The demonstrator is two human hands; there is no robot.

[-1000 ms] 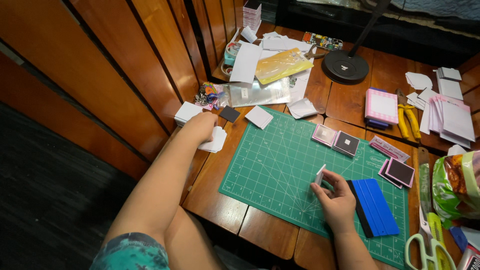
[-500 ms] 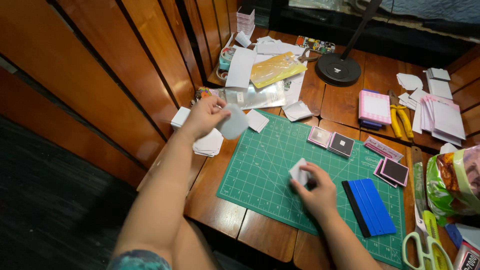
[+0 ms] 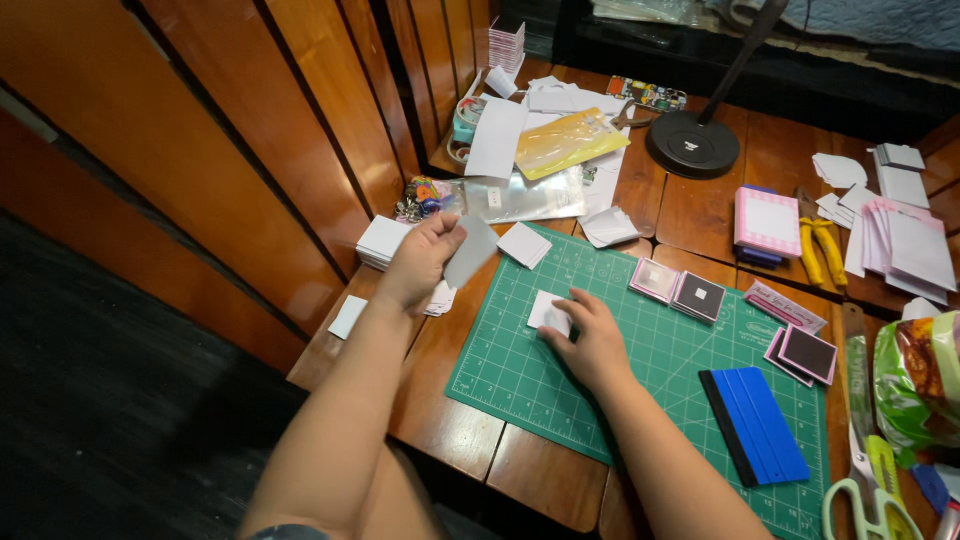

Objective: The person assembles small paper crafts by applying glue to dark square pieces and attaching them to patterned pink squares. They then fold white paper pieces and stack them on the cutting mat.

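- Small white card (image 3: 549, 312) — lies flat on the green cutting mat (image 3: 560, 390), near the mat's left half; roughly square, so no clear long axis, its edges turned slightly off the mat's grid lines.
- Right hand (image 3: 592, 340) — rests palm down on the mat, fingers bent, fingertips pressing on the white card's right edge; the hand covers part of the card.
- Grey translucent sheet (image 3: 470, 250) — held up off the desk, its long axis running upward and to the right, tilted; it hangs above the mat's upper left corner, apart from the white card.
- Left hand (image 3: 420, 262) — closed in a pinch on the sheet's left edge, thumb on top; it is raised over a stack of white cards (image 3: 380, 240) at the desk's left edge.
- Near surroundings — a loose white square (image 3: 524, 245) lies just beyond the sheet; two pink-framed squares (image 3: 678, 290) sit on the mat right of the right hand; a blue squeegee (image 3: 755, 425) lies further right, long axis slanting down the mat.
- Desk (image 3: 700, 205) beyond the mat — a yellow pouch (image 3: 570, 143), a round black lamp base (image 3: 692, 143), a pink-edged pad (image 3: 768, 222), yellow pliers (image 3: 822, 250) and white paper stacks (image 3: 915, 245); green-handled scissors (image 3: 862, 495) at lower right.
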